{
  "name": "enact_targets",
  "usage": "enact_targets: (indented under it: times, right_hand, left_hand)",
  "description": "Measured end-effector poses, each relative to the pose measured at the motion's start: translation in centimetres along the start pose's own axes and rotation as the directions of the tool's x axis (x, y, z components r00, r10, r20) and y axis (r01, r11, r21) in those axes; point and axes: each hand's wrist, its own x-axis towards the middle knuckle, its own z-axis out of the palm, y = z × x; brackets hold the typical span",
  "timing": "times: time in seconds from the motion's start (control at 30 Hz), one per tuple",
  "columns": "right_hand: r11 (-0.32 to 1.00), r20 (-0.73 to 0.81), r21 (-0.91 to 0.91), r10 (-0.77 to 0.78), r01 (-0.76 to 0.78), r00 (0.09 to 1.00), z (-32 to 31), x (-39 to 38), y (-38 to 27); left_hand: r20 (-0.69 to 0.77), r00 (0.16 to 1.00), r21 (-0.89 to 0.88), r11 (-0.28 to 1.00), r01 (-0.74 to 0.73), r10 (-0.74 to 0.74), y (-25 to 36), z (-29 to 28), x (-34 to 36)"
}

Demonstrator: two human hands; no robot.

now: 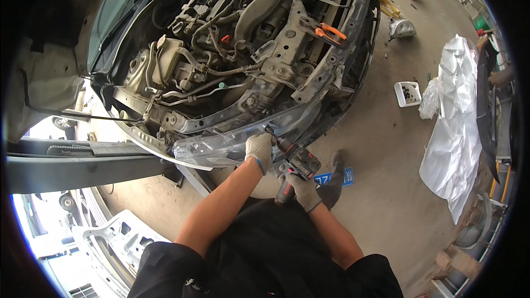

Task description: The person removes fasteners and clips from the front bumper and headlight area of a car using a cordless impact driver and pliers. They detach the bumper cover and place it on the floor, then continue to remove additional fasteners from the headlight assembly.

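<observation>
Centrally, the right hand clamps a power driver, the left hand, grip unclear, beside its tip, both before the car front, with orange-handled pliers on the frame beyond

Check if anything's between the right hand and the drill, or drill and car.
Nothing visible separates the gloved right hand from the drill; it's gripping it. Toward the car, the gloved left hand is close beside the drill's nose; tip contact is unclear.

The gloved left hand reaches forward, curled; the gloved right hand grips nearer the torso; bare forearms angle inward.
</observation>
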Motion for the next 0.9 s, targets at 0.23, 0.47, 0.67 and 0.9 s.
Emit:
enact_targets:
  times: [0.23,0.47,0.67,0.9]
  right_hand:
    - [1.000,-0.007,0.008,0.002,-0.002,1.000,0.1,0.3,0.0]
    - [1.000,-0.001,-0.020,0.000,0.000,1.000,0.2,0.3,-0.4]
    - [0.999,0.010,-0.051,0.008,-0.008,1.000,-0.1,0.5,0.0]
    - [1.000,-0.016,-0.023,-0.014,0.014,1.000,-0.1,0.7,0.3]
  left_hand:
    - [-0.001,0.998,0.210,0.976,-0.055,0.056,0.2,-0.2,0.4]
    - [-0.021,0.998,0.158,0.986,-0.060,0.064,0.8,-0.1,0.0]
    - [-0.056,0.998,0.004,1.000,-0.004,0.005,1.2,0.4,-0.6]
    - [-0.049,0.999,0.040,0.999,0.026,-0.024,1.1,0.2,-0.7]
